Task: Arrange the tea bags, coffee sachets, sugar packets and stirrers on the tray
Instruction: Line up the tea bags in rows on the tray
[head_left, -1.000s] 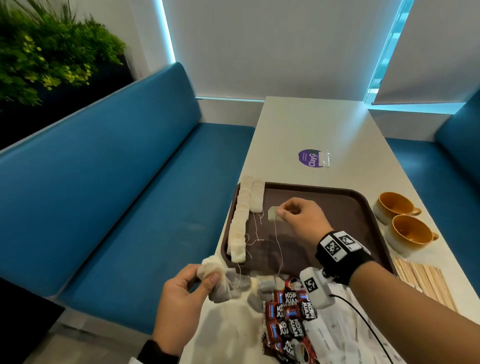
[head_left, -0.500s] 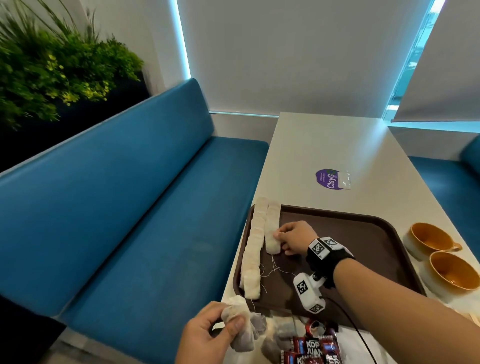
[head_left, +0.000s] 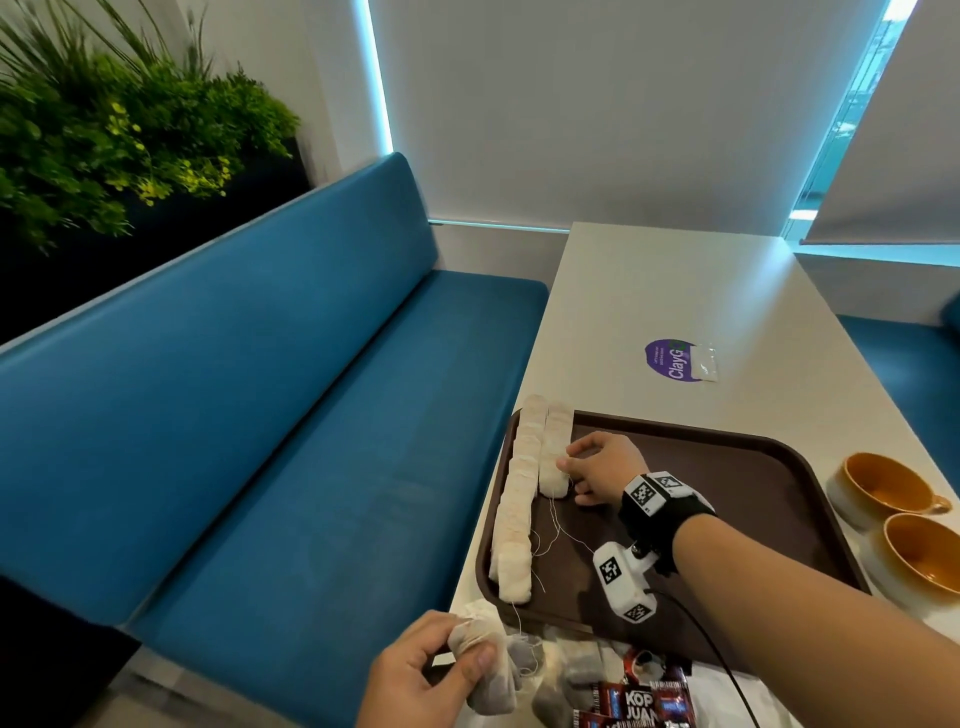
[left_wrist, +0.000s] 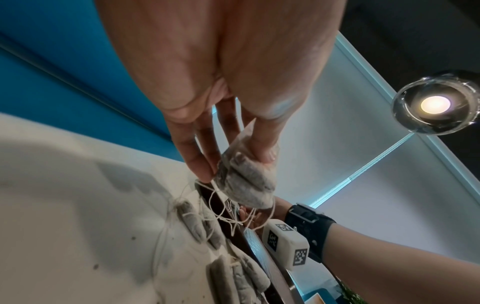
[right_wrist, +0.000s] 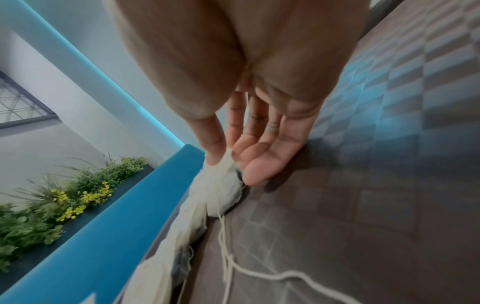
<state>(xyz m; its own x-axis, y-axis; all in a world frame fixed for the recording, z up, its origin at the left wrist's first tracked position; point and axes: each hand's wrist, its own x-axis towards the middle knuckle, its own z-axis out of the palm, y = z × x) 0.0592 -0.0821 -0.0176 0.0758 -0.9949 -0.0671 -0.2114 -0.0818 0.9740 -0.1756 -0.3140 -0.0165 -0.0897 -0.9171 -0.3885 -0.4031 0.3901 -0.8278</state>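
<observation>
While a tea bag (right_wrist: 223, 197) is pinched at its near end between thumb and fingertips of the right hand (head_left: 597, 467), a bunch of tea bags (left_wrist: 246, 181) is gripped in the left hand (head_left: 415, 675). Two rows (head_left: 519, 499) run toward twelve o'clock along the nine o'clock rim of the brown tray (head_left: 753, 467), on a white table (head_left: 701, 291) beside a blue bench (head_left: 260, 415).

Just right of the bunch of tea bags (head_left: 485, 670) the left hand (head_left: 415, 680) grips, red coffee sachets (head_left: 636, 704) read "KOP JUAN"; beyond the right hand (head_left: 597, 467), a purple table sticker (head_left: 670, 359) reads "ClayG".
</observation>
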